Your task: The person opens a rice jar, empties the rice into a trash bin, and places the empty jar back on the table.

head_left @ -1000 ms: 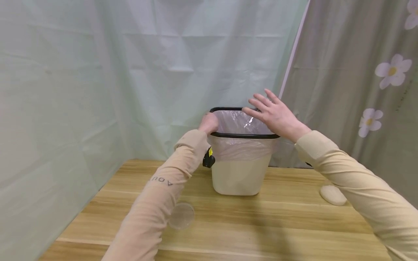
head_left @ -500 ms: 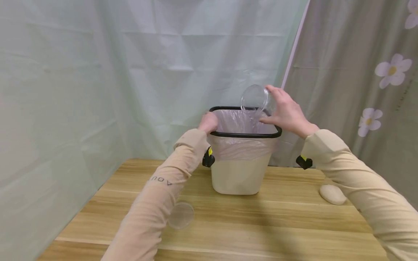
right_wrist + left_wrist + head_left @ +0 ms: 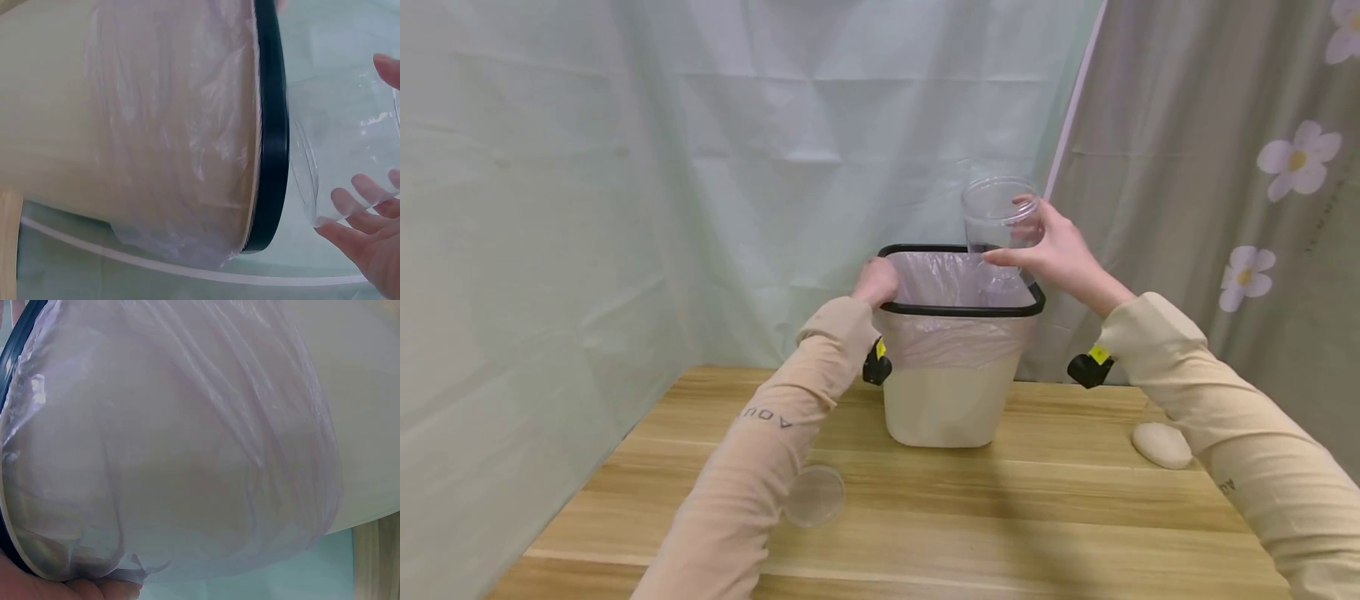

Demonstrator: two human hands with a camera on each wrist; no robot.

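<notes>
Your right hand [image 3: 1063,257] holds a clear cup [image 3: 988,221] above the bin [image 3: 943,408]. Your left hand [image 3: 876,282] grips the bin's rim [image 3: 958,312].

Left sleeve [image 3: 767,442], below the left grip [image 3: 876,282]: dark capital lettering [image 3: 766,417] partway down the forearm, looks like A, U and an O or Q; set at a slant, order unsure, rest curves out of view. Right sleeve [image 3: 1210,417], below and right of the right grip [image 3: 1054,252]: small dark print [image 3: 1227,486], maybe an A, cut off by the fold. Grey curtain [image 3: 1180,167], well right of the right grip: faint vertical print [image 3: 1327,208], illegible. Yellow tag [image 3: 1100,354] below the right grip: tiny mark, unreadable.
</notes>
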